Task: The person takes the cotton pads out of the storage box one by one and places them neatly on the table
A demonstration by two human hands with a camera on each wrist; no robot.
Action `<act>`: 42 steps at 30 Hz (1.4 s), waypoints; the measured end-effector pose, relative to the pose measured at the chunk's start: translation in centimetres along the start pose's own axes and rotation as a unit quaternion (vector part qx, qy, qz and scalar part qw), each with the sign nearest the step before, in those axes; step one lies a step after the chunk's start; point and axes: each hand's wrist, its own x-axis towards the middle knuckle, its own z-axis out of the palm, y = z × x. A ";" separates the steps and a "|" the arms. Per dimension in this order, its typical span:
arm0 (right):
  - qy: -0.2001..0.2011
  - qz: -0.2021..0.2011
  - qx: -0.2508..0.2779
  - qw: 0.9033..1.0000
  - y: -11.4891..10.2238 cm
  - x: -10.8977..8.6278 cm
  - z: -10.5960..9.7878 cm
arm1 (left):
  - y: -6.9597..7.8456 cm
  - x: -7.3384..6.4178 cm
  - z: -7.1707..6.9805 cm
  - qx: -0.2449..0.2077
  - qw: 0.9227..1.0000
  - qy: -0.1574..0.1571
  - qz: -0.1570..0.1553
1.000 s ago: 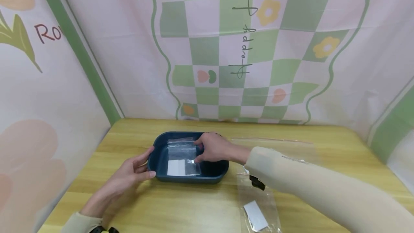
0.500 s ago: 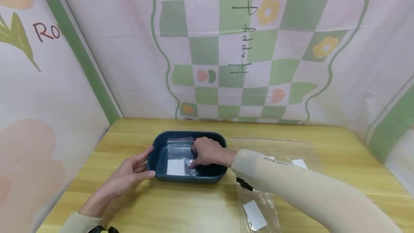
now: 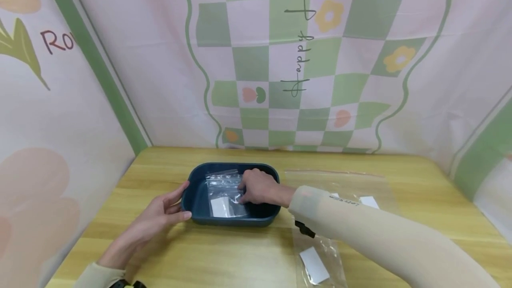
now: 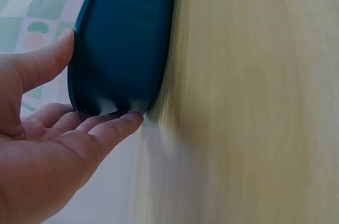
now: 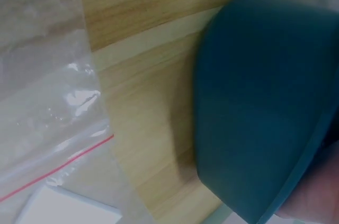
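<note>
A dark blue plastic box with rounded corners stands on the table. My left hand holds its left end, thumb and fingers spread around the outside; in the left wrist view the thumb touches the rim. Inside the box lie small clear zip bags with white labels, overlapping. My right hand reaches into the box and pinches the right edge of these bags between thumb and fingers. In the right wrist view the box wall hides most of this hand, so how many bags it grips cannot be told.
Right of the box, larger clear zip bags with white labels lie flat, partly under my right forearm. One white label shows near the front. Patterned cloth hangs behind the wooden table.
My right hand has moved slightly left and deeper into the box, onto the edge of the small bags. The top bag has shifted and tilted a little. The left hand stays on the box.
</note>
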 end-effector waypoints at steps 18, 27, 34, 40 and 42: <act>0.064 -0.065 0.186 0.978 0.2 -0.8 -0.1 | -0.2 0.0 -0.1 -0.002 1.000 -0.005 0.006; 0.035 -0.036 0.327 0.944 -1.2 -0.5 1.0 | -0.2 -0.2 -0.1 0.004 1.000 -0.005 0.002; 0.037 -0.025 0.315 0.948 -1.5 -0.3 0.9 | -0.2 -0.1 -0.1 0.001 1.000 -0.012 0.007; 0.023 -0.026 0.281 0.959 -1.3 -0.5 0.5 | -0.1 -0.1 -0.1 0.005 1.000 -0.013 0.007; 0.018 -0.025 0.278 0.960 -1.3 -0.7 0.5 | -0.1 -0.1 -0.1 0.010 1.000 -0.012 0.007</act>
